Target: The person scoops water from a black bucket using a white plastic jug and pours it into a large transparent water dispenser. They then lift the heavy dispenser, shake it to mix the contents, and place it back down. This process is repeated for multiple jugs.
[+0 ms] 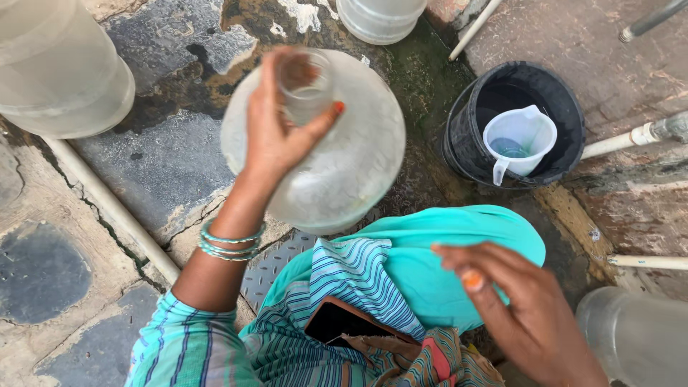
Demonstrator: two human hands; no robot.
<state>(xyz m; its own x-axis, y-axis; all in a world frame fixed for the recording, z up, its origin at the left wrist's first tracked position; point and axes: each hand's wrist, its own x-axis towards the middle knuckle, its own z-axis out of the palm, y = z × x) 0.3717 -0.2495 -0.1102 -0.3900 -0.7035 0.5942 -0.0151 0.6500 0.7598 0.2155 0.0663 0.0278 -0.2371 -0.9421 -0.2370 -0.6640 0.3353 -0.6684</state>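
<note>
Nearest the lens, the right hand (519, 315) is hovering low at the near right with its fingers loosely spread and nothing in its grasp, floating above a teal cloth (437, 251) draped over the person's lap. Just left of it a dark phone (340, 322) is tucked into the striped clothing. Farther off and left of centre, the left hand (276, 136) is wrapping its fingers and thumb around the neck of a large clear water jar (337, 158), gripping it firmly; the jar is blurring, so it appears to be moving. Its long axis is pointing roughly up toward the camera, mouth uppermost, body below the hand. The left hand is plainly the nearer one to the jar; the right is sitting well apart, down and to the right. Room around the jar is tight: a black bucket (466, 136) holding a white jug (519, 140) is standing just to its right, another jar (61, 72) is crowding the far left corner, and a white pipe (115, 208) is running along the paving on the left.
</note>
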